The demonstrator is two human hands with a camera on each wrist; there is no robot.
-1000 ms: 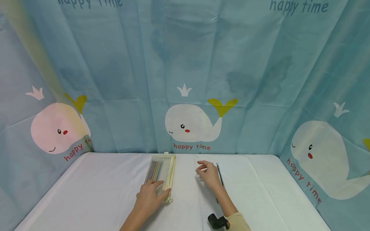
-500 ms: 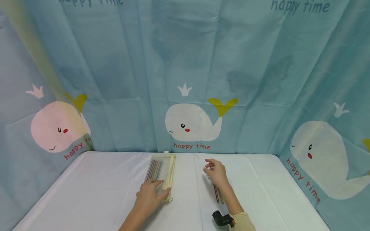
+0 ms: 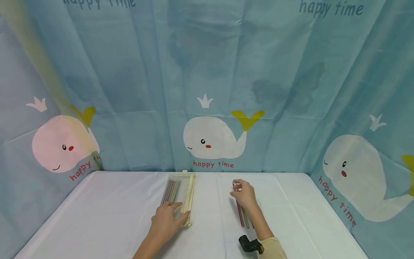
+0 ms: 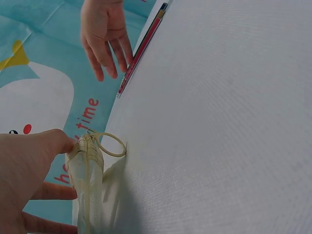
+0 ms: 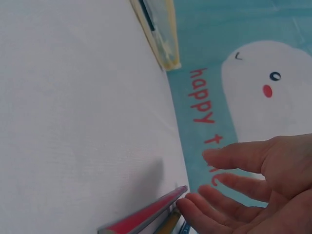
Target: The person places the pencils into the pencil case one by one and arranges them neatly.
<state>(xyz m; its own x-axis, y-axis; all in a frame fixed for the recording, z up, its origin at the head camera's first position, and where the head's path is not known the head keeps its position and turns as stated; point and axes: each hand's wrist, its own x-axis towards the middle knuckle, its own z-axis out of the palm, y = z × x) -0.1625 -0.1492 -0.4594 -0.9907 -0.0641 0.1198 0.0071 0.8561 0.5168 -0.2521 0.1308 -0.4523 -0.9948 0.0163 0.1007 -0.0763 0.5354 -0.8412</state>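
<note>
A flat see-through pencil case (image 3: 185, 187) with cream edging lies left of the table's middle, several thin coloured pencils (image 3: 171, 190) showing inside. My left hand (image 3: 166, 219) rests on its near part, thumb by the zipped side and fingers extended; a zip-pull ring (image 4: 112, 145) shows in the left wrist view. To the right, a red pencil (image 3: 239, 213), a gold pencil (image 3: 245, 218) and a dark one lie side by side on the cloth. Over their far ends is my right hand (image 3: 244, 195), fingers loosely bent, fingertips close to the red pencil in the right wrist view.
A white cloth (image 3: 97, 216) covers the table. Behind it and at both sides hangs a blue curtain (image 3: 136, 144) printed with whales. A black device (image 3: 249, 244) is worn at the right wrist, by the beige sleeve (image 3: 271, 248).
My right hand has moved rightward over the pencils, and the red and gold ones now show left of the forearm. My left hand has stayed on the pencil case.
</note>
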